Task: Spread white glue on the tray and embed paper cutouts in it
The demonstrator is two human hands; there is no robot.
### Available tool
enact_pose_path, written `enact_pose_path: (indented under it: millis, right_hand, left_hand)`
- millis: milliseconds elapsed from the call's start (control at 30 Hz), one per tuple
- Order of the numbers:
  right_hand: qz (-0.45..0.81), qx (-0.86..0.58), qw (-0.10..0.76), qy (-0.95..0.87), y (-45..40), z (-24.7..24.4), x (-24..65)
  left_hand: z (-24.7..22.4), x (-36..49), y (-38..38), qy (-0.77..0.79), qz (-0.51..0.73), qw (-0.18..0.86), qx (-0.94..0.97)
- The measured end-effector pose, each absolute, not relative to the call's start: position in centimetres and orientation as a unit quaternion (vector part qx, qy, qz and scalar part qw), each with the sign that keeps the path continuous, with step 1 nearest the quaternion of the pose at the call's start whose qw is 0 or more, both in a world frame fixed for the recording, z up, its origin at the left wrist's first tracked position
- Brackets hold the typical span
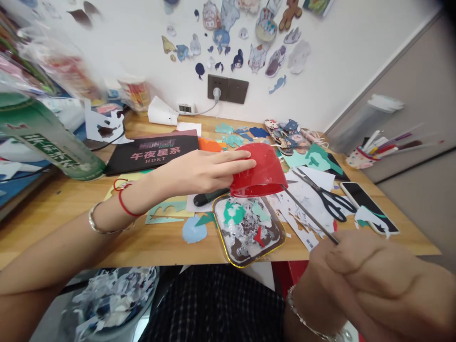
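Observation:
My left hand [217, 171] reaches across the table and grips a red bowl-shaped container [261, 173], tilted with its rim downward. Its fingers lie along the container's outside; the thumb is hidden. My right hand [377, 280] is closed around a thin metal rod [309, 213], whose far end meets the container's rim; whether it goes inside I cannot tell. Below the container lies a square tray [219, 228] with a gold edge, smeared with white and silvery stuff and holding green and red scraps.
Black-handled scissors [329, 199] and a phone [370, 206] lie on the right among paper scraps. A green bottle [53, 137] stands left, by a black folder [153, 152]. A pen cup [359, 156] stands at the right rear. Below the table edge is a bin of paper scraps [110, 299].

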State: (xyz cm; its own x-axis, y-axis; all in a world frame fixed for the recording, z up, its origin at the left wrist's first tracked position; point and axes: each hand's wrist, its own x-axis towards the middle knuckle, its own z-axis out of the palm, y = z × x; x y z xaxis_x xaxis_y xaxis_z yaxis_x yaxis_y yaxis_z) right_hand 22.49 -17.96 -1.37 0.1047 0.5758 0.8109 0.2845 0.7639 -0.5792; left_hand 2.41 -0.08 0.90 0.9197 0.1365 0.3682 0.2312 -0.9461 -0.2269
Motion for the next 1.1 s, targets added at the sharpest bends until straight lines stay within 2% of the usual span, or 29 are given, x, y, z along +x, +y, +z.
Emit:
enact_pose_path:
  millis: [67,133,267,433,600,667,800,967,1033,1100]
  right_hand:
    - [0.121,-0.261,0.725,-0.625,-17.9,-1.0,22.2]
    - [0.137,-0.249,0.743,-0.607,-17.9,-0.9,22.0]
    - [0.123,-0.232,0.717,-0.646,-18.3,-1.0,21.7]
    - [0.1,-0.223,0.73,-0.639,-18.1,0.1,20.7]
    - [0.127,-0.08,0.661,-0.736,-16.8,0.5,21.2]
    - [0.134,-0.055,0.662,-0.735,-16.7,0.2,21.1]
    - [0.139,-0.108,0.737,-0.653,-17.4,-0.5,20.1]
    - [0.157,-0.101,0.751,-0.633,-18.1,-1.3,20.1]
    - [0.143,-0.132,0.727,-0.658,-18.5,-1.7,20.5]
    - [0.126,-0.2,0.663,-0.71,-19.0,-2.3,20.6]
  left_hand:
    - [0.8,2.4,-0.5,-0.107,-0.175,0.148,-0.968]
    - [0.7,2.2,-0.9,-0.124,-0.175,0.15,-0.965]
    - [0.9,1.7,-1.8,-0.145,-0.18,0.141,-0.963]
    - [1.8,1.4,-2.8,-0.132,-0.189,0.158,-0.96]
    - [2.3,1.3,-3.4,-0.099,-0.183,0.193,-0.959]
    - [2.2,1.3,-3.6,-0.09,-0.178,0.189,-0.962]
    - [1.8,1.1,-3.9,-0.076,-0.15,0.161,-0.972]
    - [1.5,0.9,-4.2,-0.065,-0.135,0.149,-0.978]
    - [1.4,0.8,-4.2,-0.058,-0.14,0.16,-0.976]
    - [1.4,0.8,-4.1,-0.053,-0.144,0.176,-0.972]
